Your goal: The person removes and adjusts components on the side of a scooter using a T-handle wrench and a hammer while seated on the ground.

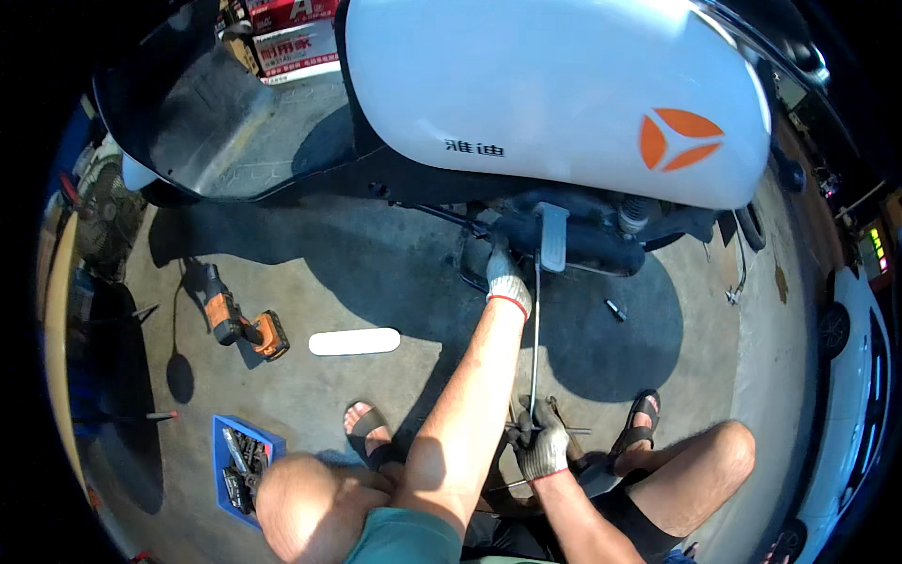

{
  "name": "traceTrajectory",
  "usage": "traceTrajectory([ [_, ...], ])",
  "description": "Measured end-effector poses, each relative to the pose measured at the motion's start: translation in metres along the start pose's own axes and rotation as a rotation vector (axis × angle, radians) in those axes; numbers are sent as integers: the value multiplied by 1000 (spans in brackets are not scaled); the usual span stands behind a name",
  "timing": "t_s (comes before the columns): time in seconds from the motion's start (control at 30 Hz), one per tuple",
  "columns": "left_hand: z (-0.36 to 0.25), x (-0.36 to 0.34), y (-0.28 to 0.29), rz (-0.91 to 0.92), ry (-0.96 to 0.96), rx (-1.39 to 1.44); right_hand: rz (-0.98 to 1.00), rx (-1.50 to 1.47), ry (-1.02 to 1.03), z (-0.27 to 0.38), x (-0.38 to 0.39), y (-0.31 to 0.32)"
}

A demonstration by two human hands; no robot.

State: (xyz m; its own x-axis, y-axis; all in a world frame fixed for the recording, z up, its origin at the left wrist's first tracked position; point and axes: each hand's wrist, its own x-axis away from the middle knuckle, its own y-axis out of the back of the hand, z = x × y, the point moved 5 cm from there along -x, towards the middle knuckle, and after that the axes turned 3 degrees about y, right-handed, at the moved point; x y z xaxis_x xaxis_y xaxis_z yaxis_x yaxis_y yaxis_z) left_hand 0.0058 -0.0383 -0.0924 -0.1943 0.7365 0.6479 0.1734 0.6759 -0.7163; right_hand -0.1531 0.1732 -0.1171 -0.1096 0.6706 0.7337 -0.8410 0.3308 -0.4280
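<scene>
A white scooter (554, 85) with an orange emblem stands across the far side. My left hand (508, 280), in a white knit glove with a red cuff, reaches to its dark underside beside the footrest (553, 237). The fingers there are lost in shadow among black parts. Nearer to me, my right hand (545, 446), in a grey-and-white glove, is closed around the crossbar of a long T-handle wrench (536, 348). Its thin shaft runs away from me, up to the underside by the footrest. What the tip touches is hidden.
On the concrete floor lie an orange-and-black cordless drill (230, 315), a white oblong piece (354, 341) and a small metal socket-like piece (615, 309). A blue bin (222, 470) holds several tools. Further tool handles lie near my right hand. A white car (850, 376) stands at right.
</scene>
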Motion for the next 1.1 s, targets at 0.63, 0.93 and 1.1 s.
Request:
traceTrajectory([
  [0.63, 0, -68, 5, 357, 430, 142, -281, -120, -35, 12, 34, 3],
  [0.93, -23, -54, 3, 221, 471, 267, -240, -206, 8, 8, -4, 27],
  [1.1, -24, -45, 12, 255, 486, 259, -589, -224, 87, 3, 4, 41],
])
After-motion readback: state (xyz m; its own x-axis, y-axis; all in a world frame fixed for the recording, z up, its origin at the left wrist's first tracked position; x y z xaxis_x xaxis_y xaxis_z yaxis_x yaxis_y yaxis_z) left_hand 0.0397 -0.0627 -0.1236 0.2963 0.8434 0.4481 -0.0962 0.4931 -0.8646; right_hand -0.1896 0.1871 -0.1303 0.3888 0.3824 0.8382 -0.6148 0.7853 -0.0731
